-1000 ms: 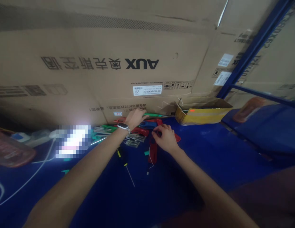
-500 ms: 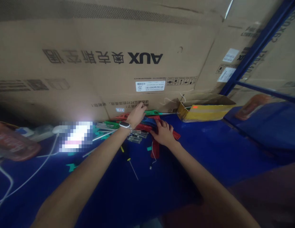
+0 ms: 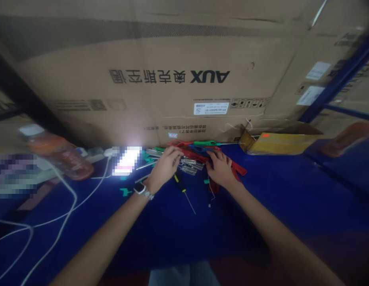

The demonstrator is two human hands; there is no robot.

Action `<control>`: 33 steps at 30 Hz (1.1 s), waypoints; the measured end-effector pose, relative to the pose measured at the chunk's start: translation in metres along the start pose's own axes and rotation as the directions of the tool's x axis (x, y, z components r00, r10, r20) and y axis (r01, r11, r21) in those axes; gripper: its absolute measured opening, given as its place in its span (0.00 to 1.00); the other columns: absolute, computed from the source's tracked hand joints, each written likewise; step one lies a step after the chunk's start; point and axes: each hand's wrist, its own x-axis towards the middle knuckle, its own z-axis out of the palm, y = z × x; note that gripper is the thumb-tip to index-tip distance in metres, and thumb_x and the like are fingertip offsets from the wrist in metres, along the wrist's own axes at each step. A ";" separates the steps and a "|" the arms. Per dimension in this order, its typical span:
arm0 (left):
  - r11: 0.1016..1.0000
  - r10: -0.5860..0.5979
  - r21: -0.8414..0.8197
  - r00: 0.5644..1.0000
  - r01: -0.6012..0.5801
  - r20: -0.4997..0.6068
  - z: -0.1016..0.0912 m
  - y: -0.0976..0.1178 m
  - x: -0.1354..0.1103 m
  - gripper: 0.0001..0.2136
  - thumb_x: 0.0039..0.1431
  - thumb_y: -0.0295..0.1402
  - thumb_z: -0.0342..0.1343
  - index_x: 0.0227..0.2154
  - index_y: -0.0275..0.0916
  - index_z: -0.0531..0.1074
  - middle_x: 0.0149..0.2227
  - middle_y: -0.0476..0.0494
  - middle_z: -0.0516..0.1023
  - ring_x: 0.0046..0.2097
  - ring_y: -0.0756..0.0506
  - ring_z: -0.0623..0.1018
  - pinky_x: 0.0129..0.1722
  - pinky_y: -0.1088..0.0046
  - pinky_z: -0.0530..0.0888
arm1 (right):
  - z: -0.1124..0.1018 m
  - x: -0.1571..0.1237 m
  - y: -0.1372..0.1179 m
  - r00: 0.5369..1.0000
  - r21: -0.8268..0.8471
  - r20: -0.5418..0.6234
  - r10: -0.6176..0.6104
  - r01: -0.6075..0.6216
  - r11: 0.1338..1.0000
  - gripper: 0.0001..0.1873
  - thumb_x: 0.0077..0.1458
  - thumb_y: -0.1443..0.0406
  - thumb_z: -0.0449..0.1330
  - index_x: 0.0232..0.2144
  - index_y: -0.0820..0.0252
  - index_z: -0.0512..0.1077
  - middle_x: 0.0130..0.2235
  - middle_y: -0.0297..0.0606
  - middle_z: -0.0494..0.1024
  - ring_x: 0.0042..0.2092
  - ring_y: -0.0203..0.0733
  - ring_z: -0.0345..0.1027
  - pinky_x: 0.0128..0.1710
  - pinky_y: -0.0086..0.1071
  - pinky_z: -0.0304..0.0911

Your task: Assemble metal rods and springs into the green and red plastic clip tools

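My left hand (image 3: 166, 169), with a watch on its wrist, rests at the left side of a pile of tools. Its fingers bend loosely over a red piece (image 3: 189, 154), thumb apart. My right hand (image 3: 221, 169) lies on the right part of the pile, fingers spread over red pieces beside a blue-handled tool (image 3: 199, 148). Behind them lies a green-handled tool (image 3: 205, 143) with a metal shaft. Several small metal parts (image 3: 192, 165) lie between my hands. A black-and-yellow screwdriver (image 3: 184, 190) is in front. My palms hide part of the pile.
A large cardboard box (image 3: 160, 55) stands behind the pile on the blue surface (image 3: 178, 234). At right is an open yellow box (image 3: 282, 143). On the left are a drink bottle (image 3: 61, 153), white cables (image 3: 73, 198) and a bright blurred-out patch.
My left hand has come down and back from behind the pile to its left side. My right hand stays on the red pieces. The camera view has shifted left.
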 end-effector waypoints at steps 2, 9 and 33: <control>0.998 -0.066 -0.012 0.998 0.066 -0.006 -0.012 0.000 -0.024 0.09 0.66 0.25 0.49 0.42 0.40 0.73 0.46 0.42 0.74 0.50 0.43 0.75 0.55 0.60 0.72 | 0.000 -0.002 -0.009 0.999 0.018 -0.018 -0.044 0.044 0.999 0.26 0.62 0.63 0.49 0.61 0.56 0.64 0.64 0.46 0.65 0.64 0.54 0.53 0.62 0.52 0.48; 0.977 -0.213 -0.033 0.977 0.212 -0.015 -0.021 -0.005 -0.058 0.09 0.66 0.25 0.49 0.41 0.41 0.73 0.44 0.42 0.75 0.48 0.41 0.76 0.52 0.58 0.74 | 0.010 0.014 -0.058 0.982 0.041 0.026 -0.187 0.186 0.982 0.20 0.61 0.63 0.52 0.53 0.56 0.71 0.57 0.45 0.72 0.59 0.54 0.58 0.56 0.47 0.52; 0.941 -0.338 -0.009 0.941 0.338 -0.009 -0.037 -0.013 -0.063 0.08 0.62 0.24 0.53 0.38 0.40 0.76 0.40 0.44 0.80 0.44 0.41 0.77 0.46 0.63 0.73 | 0.015 0.049 -0.047 0.983 0.036 0.040 -0.179 0.178 0.983 0.06 0.52 0.68 0.61 0.34 0.57 0.76 0.38 0.38 0.81 0.48 0.50 0.69 0.50 0.45 0.53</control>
